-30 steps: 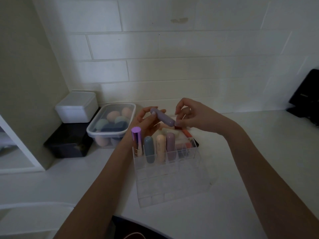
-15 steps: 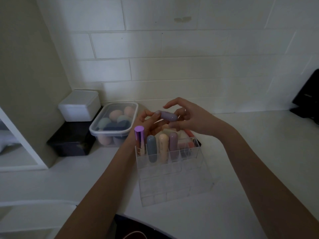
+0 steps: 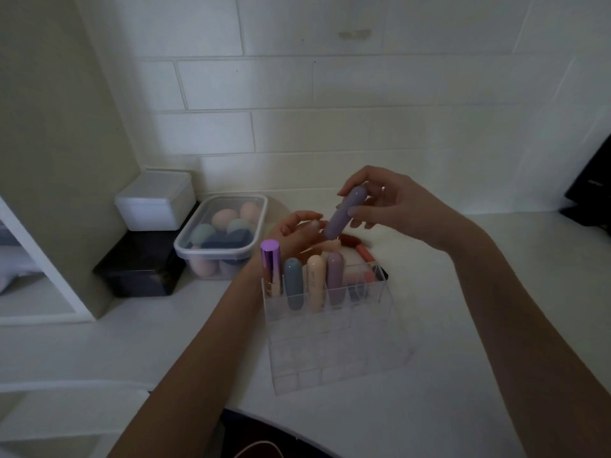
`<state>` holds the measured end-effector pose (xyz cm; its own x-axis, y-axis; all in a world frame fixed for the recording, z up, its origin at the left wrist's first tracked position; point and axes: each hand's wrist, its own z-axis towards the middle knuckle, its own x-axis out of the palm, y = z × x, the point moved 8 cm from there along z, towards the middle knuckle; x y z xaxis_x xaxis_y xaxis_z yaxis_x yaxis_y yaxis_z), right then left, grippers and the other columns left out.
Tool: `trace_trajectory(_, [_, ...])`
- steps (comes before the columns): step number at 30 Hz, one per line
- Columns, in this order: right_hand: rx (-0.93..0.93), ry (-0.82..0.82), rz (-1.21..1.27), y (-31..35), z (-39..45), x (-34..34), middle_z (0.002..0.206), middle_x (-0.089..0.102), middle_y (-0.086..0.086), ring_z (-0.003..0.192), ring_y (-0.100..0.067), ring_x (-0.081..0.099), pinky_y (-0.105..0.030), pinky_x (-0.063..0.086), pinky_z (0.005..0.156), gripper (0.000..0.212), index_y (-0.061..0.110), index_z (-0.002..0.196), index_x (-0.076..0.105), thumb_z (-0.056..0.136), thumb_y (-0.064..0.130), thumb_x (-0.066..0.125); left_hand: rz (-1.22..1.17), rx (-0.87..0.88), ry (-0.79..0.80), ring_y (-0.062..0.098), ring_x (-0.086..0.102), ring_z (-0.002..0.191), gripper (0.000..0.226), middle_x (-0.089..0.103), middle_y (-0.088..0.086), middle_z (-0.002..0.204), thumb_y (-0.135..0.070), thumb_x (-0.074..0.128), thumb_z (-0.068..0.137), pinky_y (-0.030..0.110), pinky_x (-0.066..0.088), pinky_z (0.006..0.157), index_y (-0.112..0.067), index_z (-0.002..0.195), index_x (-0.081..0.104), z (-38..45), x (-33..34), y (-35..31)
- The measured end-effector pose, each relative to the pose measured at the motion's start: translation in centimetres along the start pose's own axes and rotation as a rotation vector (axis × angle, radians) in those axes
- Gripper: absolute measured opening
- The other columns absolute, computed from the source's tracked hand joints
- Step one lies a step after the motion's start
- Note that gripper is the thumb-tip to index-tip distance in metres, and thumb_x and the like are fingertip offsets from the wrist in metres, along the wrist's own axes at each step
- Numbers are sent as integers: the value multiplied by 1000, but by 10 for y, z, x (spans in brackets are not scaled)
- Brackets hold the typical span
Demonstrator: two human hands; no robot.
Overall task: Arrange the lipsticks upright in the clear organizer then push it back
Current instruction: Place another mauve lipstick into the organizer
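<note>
A clear organizer (image 3: 334, 352) stands on the white counter in front of me. Its back row holds several upright lipsticks: a shiny purple one (image 3: 271, 266), a blue-grey one (image 3: 293, 282), a cream one (image 3: 315, 280) and a mauve one (image 3: 335, 276). My right hand (image 3: 393, 206) grips a lilac lipstick (image 3: 344, 213), nearly upright and tilted, above the organizer's back. My left hand (image 3: 297, 231) hovers just left of its lower end with fingers apart, holding nothing. Behind the organizer lie more lipsticks (image 3: 357, 249), red and coral, partly hidden.
A lidded clear tub of makeup sponges (image 3: 221, 233) sits at the back left, beside a white box (image 3: 155, 201) stacked on a black box (image 3: 142, 269). The tiled wall runs close behind. A dark object (image 3: 591, 190) sits at the far right.
The lilac lipstick went from lying across between both hands to nearly upright in my right hand. My left hand let go of it and dropped slightly away.
</note>
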<state>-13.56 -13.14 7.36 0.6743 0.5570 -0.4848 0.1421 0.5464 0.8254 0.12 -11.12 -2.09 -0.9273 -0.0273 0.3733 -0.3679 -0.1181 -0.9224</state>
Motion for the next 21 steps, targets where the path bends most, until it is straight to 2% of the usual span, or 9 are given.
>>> trace_trajectory(2, [2, 37, -1, 8, -5, -10, 93, 70, -7, 78, -20, 66, -30, 52, 73, 21, 16, 98, 62, 82, 4, 69, 51, -9, -99, 8, 68, 70, 13, 71, -8, 78, -14, 51, 92, 21, 52, 56, -21, 85, 59, 0, -9, -1])
trace_trajectory(4, [29, 154, -48, 13, -13, -10, 92, 71, -3, 81, -21, 65, -36, 51, 77, 20, 17, 96, 64, 80, 8, 71, 193, 7, -173, 8, 63, 72, 15, 68, -10, 77, -16, 58, 89, 22, 48, 61, -25, 78, 60, 1, -17, -2])
trace_trajectory(8, [68, 324, -209, 15, -19, 11, 84, 71, 6, 79, -25, 64, -41, 53, 77, 21, 18, 90, 63, 76, 12, 76, 307, 24, -204, 11, 60, 74, 17, 63, -3, 74, -13, 66, 83, 26, 46, 69, -26, 74, 62, 1, -21, 0])
trace_trajectory(12, [108, 416, -443, 7, -16, 29, 93, 67, -8, 86, -30, 61, -47, 51, 79, 24, 21, 82, 58, 72, 20, 79, 322, 34, -191, 12, 59, 74, 16, 60, -1, 74, -10, 66, 83, 26, 46, 68, -23, 76, 61, 1, -21, 0])
trace_trajectory(15, [211, 496, -490, -9, -19, 36, 98, 65, -14, 82, -28, 60, -45, 51, 79, 26, 19, 84, 56, 72, 22, 79, 400, 69, -197, 5, 60, 65, 20, 63, -8, 66, -5, 68, 80, 20, 45, 58, -23, 74, 61, 3, -24, -2])
trace_trajectory(17, [251, 544, -472, -15, -22, 38, 101, 64, -9, 87, -28, 62, -44, 52, 81, 26, 24, 87, 57, 72, 26, 79, 447, 106, -203, -1, 61, 60, 23, 67, -12, 62, -1, 69, 78, 15, 47, 54, -21, 74, 60, 2, -24, -3])
trace_trajectory(19, [281, 553, -439, -17, -25, 32, 103, 64, 0, 87, -22, 64, -35, 54, 75, 24, 30, 94, 61, 75, 31, 76, 478, 126, -203, -1, 63, 61, 22, 68, -9, 68, 0, 70, 77, 14, 50, 56, -20, 76, 61, 1, -25, -1])
trace_trajectory(21, [269, 454, -372, -15, -23, 18, 99, 68, 4, 81, -11, 66, -25, 53, 67, 19, 30, 101, 64, 82, 32, 68, 613, 170, -211, -1, 63, 71, 17, 65, -5, 82, -5, 70, 78, 10, 50, 63, -20, 83, 63, 1, -26, -4])
